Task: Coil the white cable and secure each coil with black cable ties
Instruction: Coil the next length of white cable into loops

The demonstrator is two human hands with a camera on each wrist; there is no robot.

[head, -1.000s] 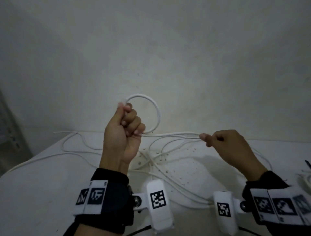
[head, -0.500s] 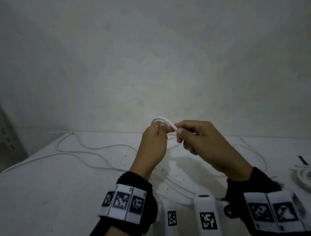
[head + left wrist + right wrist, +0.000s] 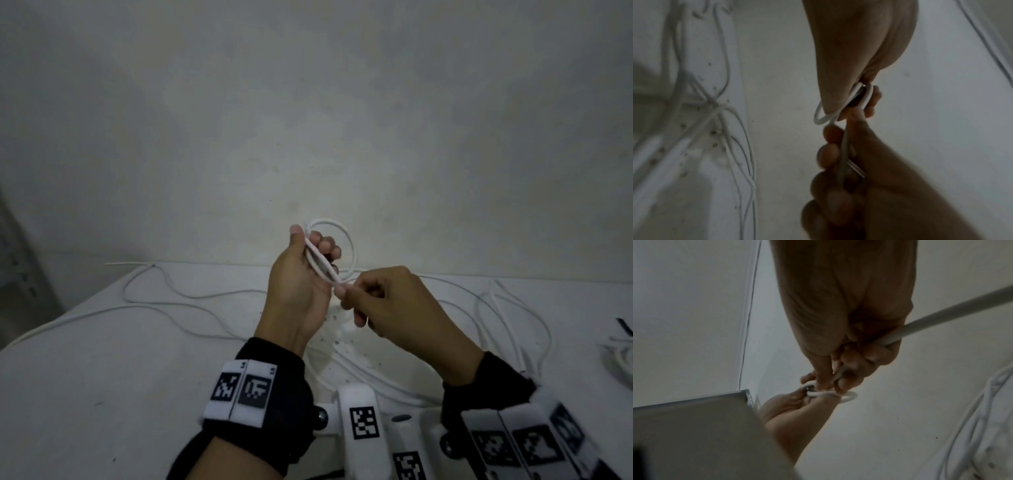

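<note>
The table (image 3: 102, 394) carries most of the cable (image 3: 191, 296), sprawled in loose white runs left, centre and right. Above it, both hands work near the middle. The left hand (image 3: 298, 291) is raised, thumb up, fingers curled round a small coil (image 3: 346, 240) of about two turns. The right hand (image 3: 387, 308) sits just beside and below it, fingers closed, pinching the strand where it leaves the coil.

This looks like the winding step, early on: most of the cable is still uncoiled. Next, the right hand likely must slide back along the strand for slack, then lay another turn into the left palm. A dark strip (image 3: 624, 327), perhaps a tie, lies far right.
</note>
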